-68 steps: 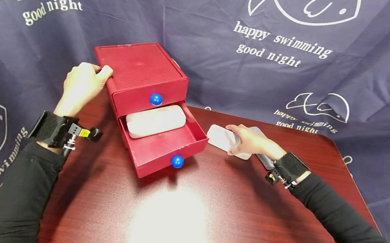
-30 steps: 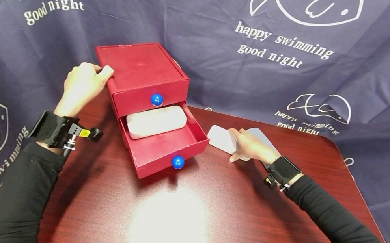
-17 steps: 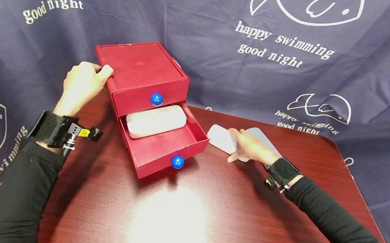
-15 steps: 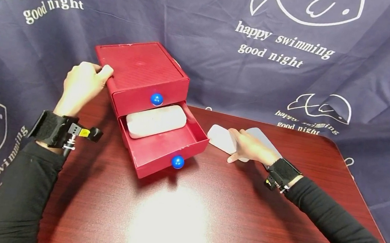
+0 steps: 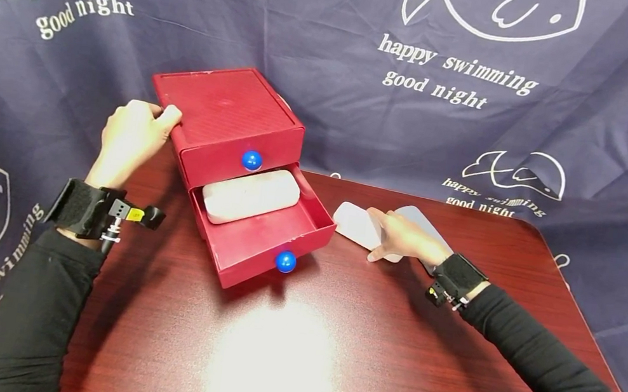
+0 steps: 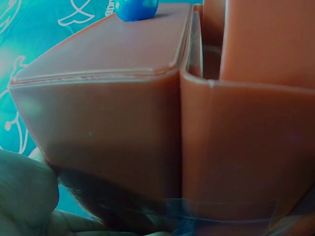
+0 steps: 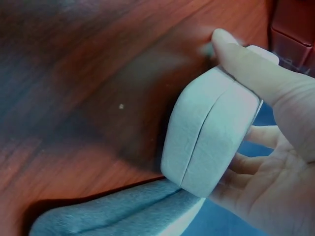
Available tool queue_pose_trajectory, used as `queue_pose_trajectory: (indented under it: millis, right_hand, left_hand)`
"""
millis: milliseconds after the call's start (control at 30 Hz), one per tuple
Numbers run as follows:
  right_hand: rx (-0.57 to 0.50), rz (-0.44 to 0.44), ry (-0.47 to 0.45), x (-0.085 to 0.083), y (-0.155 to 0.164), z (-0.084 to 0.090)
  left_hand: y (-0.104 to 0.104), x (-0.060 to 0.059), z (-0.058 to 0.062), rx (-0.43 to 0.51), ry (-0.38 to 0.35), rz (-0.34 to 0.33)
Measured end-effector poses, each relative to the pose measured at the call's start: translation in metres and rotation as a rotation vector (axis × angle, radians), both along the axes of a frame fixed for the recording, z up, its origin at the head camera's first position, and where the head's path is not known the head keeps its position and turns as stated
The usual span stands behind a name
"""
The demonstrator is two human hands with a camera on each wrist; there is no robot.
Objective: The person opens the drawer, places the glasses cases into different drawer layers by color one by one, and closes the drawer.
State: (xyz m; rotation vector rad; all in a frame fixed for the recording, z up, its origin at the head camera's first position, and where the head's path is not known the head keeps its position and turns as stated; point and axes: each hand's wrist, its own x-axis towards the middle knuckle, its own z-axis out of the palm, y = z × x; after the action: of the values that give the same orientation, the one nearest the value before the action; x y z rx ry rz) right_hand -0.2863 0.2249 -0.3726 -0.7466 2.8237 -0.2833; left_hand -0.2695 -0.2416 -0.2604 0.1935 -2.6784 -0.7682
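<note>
My left hand [image 5: 135, 139] grips the left edge of a red drawer cabinet [image 5: 225, 107], thumb on the top; in the left wrist view it is partly seen by the cabinet wall [image 6: 118, 132]. The lower drawer [image 5: 269, 242] is pulled out, and a white glasses case [image 5: 251, 196] lies at its back. To the right, my right hand [image 5: 404, 234] holds a second white glasses case [image 5: 356, 223], fingers and thumb on opposite sides, close over the table. The right wrist view shows the end of this case [image 7: 211, 132] with its seam. A grey-blue glasses case [image 5: 423, 223] lies behind this hand.
The upper drawer is closed, with a blue knob [image 5: 252, 160]; another blue knob [image 5: 285, 261] is on the lower drawer front. Reddish wooden table [image 5: 367, 342] lies underneath. A dark blue printed cloth [image 5: 328, 63] hangs behind the table.
Since the oldest frame my right hand has shifted slightly, its thumb lower along the near side of the white case, and more of the grey-blue case shows. My left hand and the cabinet stay put.
</note>
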Motion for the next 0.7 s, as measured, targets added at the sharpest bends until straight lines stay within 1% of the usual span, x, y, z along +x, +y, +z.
queue_pose_trajectory:
  millis: [200, 467, 700]
  right_hand:
    - [0.045, 0.013, -0.037, -0.001, -0.004, 0.004]
    - [0.122, 0.01, -0.007, -0.002, -0.011, 0.005]
    - [0.133, 0.005, -0.016, 0.0, -0.011, 0.009]
  left_hand:
    - [0.0, 0.0, 0.0, -0.004, 0.005, -0.003]
    - [0.001, 0.0, 0.0, -0.003, 0.001, 0.0]
    - [0.0, 0.0, -0.001, 0.0, 0.007, 0.001]
